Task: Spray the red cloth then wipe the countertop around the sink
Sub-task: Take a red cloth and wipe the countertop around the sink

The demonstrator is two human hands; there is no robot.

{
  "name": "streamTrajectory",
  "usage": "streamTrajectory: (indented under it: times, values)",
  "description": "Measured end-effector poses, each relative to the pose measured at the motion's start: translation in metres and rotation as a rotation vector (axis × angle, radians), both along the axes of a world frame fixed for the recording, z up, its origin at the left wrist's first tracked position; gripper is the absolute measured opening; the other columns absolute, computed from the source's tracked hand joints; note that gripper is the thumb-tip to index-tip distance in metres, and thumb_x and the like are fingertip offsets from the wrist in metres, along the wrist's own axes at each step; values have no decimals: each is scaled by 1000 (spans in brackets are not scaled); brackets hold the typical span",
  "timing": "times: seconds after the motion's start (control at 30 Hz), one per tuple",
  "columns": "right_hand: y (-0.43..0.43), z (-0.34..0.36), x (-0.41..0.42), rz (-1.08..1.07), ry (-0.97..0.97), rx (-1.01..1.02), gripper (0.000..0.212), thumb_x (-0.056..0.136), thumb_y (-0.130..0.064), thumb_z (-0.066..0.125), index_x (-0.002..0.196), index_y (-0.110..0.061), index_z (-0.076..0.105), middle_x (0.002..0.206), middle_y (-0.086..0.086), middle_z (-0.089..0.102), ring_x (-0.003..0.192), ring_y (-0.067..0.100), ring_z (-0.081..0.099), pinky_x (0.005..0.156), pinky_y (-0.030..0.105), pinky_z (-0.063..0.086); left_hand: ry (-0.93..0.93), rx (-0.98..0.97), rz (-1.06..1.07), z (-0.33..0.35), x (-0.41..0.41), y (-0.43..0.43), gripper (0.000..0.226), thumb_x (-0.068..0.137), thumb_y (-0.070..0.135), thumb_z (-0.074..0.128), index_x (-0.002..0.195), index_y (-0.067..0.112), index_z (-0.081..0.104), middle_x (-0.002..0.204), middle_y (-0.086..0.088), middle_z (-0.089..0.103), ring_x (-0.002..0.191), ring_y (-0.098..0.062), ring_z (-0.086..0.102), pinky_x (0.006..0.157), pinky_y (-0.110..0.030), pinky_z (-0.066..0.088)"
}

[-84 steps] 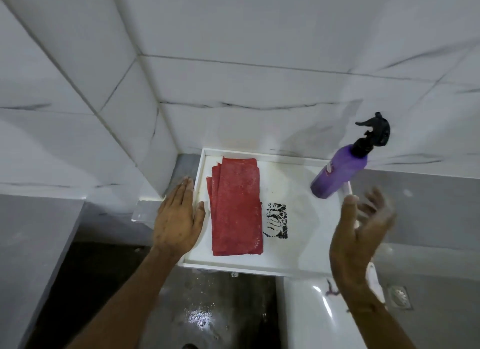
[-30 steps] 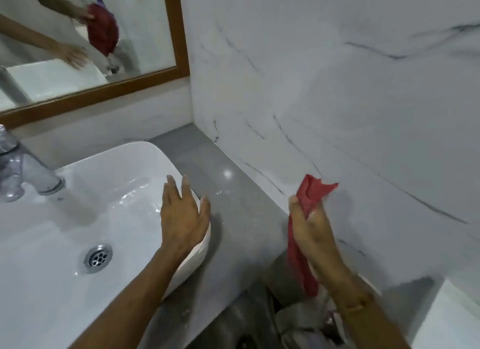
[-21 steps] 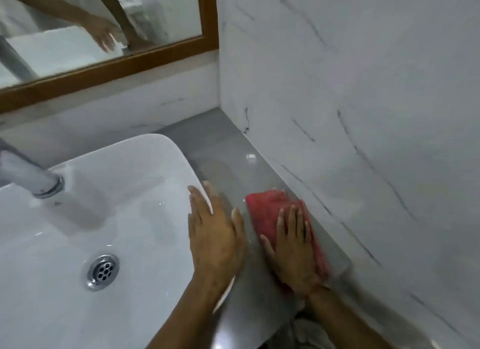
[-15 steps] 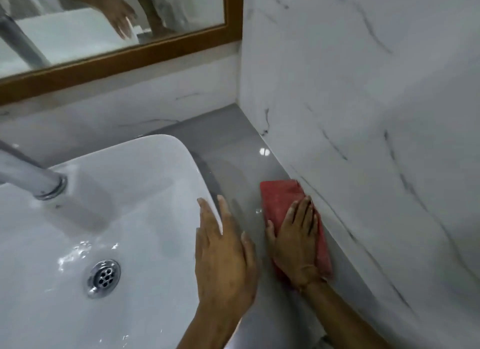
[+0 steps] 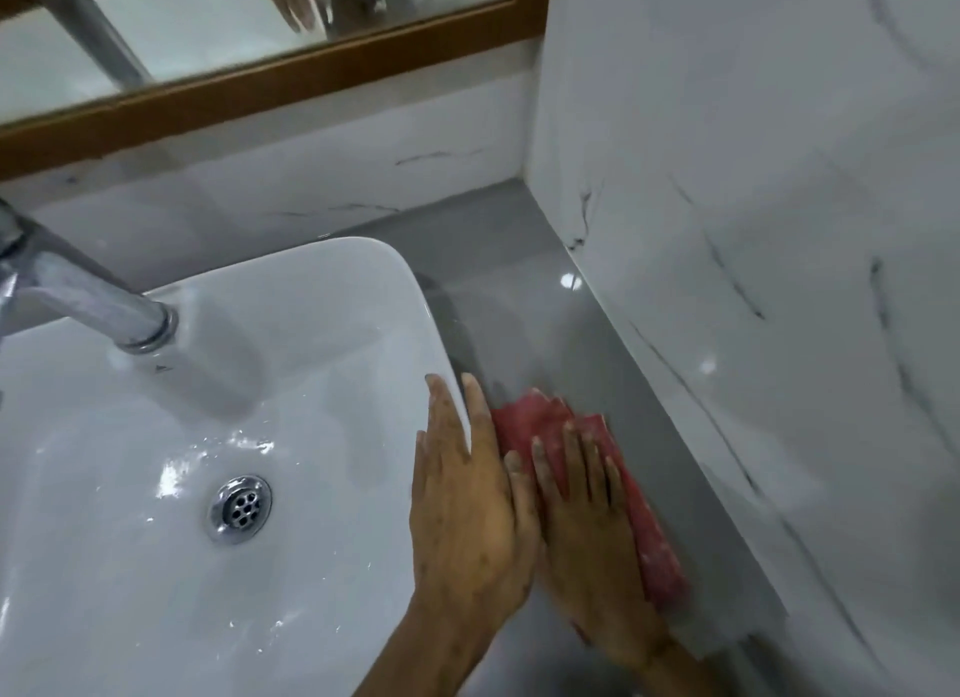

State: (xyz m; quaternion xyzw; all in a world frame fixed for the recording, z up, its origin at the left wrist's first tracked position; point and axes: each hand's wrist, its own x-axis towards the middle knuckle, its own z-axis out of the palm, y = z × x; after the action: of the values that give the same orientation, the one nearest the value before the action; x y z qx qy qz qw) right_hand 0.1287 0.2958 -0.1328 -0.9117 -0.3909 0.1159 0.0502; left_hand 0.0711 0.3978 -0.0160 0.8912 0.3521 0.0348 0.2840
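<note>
Red cloth [image 5: 576,431] under flat, spread right grip [image 5: 587,514]; left grip [image 5: 467,509] flat on sink [image 5: 311,291].

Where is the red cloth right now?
The red cloth lies flat on the grey countertop under the right hand, between the white sink and the marble wall.

White marble-look wall tiles [image 5: 753,187] with dark grey veining cover 2 walls meeting at a corner to the right of centre. A mirror [image 5: 218,26] in a brown wooden frame [image 5: 291,80] hangs on the rear wall, above a band of the same tile. A chrome tap [image 5: 88,301] projects from the left. Glossy surfaces carry small bright reflections of overhead light.
</note>
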Motion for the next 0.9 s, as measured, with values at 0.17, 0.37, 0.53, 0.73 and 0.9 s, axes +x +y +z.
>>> streamTrajectory:
  times: [0.17,0.37,0.53,0.73,0.9]
  values:
    - [-22,4,29,-120,-77,8,65,92,-47,27,148,-15,22,153,21,28,143,37,23,115,51,26,-6,33,-9,-3,-1,0,68,95,34,25,146,17,-17,159,-9,-14,148,-22,-5,121,-42,13]
    - [26,5,43,-153,-26,34,64,96,-45,36,149,-18,13,158,21,12,145,39,9,119,51,12,36,73,-9,-2,2,6,80,92,43,37,146,12,-13,160,-10,-11,147,-24,-5,121,-41,7]
    - [-52,1,-41,-36,-21,55,75,86,-49,49,148,-18,20,152,18,31,140,37,30,116,50,23,12,60,76,4,19,20,75,93,34,38,147,4,-5,160,-13,-1,147,-28,6,119,-47,16]
    - [-89,9,-3,-277,-122,-17,66,89,-47,21,148,-16,25,155,18,26,143,37,20,116,52,24,-21,67,103,-1,18,16,68,95,34,36,148,8,1,160,-10,4,146,-30,15,116,-50,25]
    - [-61,2,-116,-130,-54,70,72,86,-48,38,149,-18,21,154,18,24,141,39,24,115,51,25,-47,64,109,-1,18,15,69,95,30,36,148,5,0,160,-13,6,145,-31,16,116,-50,26]
